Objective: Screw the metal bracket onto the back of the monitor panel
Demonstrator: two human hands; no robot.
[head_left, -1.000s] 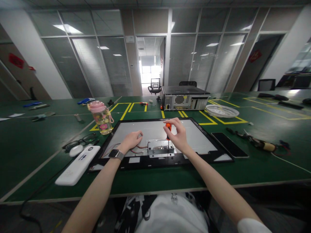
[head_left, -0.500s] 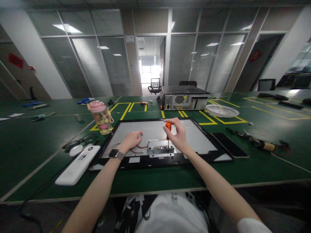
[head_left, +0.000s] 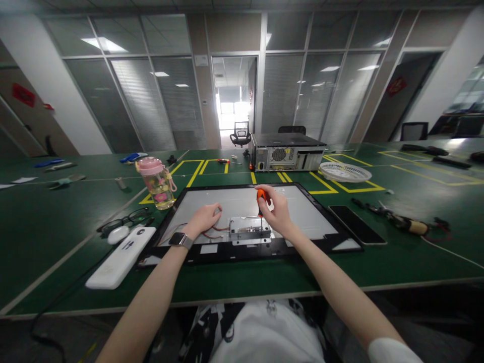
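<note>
A flat panel [head_left: 234, 201] with a black frame lies on the green table in front of me. Near its front edge sits a metal bracket [head_left: 245, 229] with thin brown wires running out to the left. My right hand [head_left: 278, 209] grips an orange and black screwdriver [head_left: 261, 196], held upright with its shaft reaching down to the bracket's right part. On the panel's left part rests my left hand [head_left: 204, 220], fingers loosely curled and apart, holding nothing, just left of the bracket. A watch is on that wrist.
Left of the panel are a pink-lidded bottle [head_left: 157, 186], glasses [head_left: 126, 219] and a white power bank [head_left: 123, 257]. A black phone [head_left: 357, 224] and a cable bundle [head_left: 404, 222] lie to the right. Behind stand a computer case [head_left: 287, 154] and a white basket [head_left: 346, 172].
The fingers of my right hand have shifted and turned slightly around the screwdriver handle. My left hand has stayed in place.
</note>
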